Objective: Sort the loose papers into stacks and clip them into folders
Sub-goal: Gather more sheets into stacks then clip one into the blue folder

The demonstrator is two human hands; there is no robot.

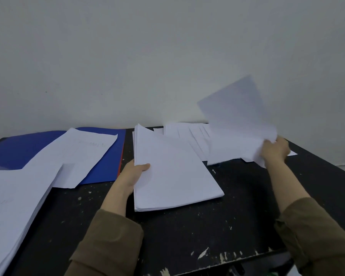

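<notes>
A neat stack of white paper (173, 172) lies in the middle of the black table (217, 226). My left hand (132, 176) holds its left edge, thumb on top. My right hand (275, 150) grips a bunch of loose sheets (237, 120) at the back right, lifting them so they stand tilted and blurred. More loose papers (189, 134) are spread flat behind the stack. A blue folder (18, 148) lies at the back left with white sheets (84, 154) on it.
A thick pile of paper (10, 212) fills the near left corner. A thin red edge (120, 158) shows at the blue folder's right side. The table's front edge is chipped, and a pale wall stands right behind the table.
</notes>
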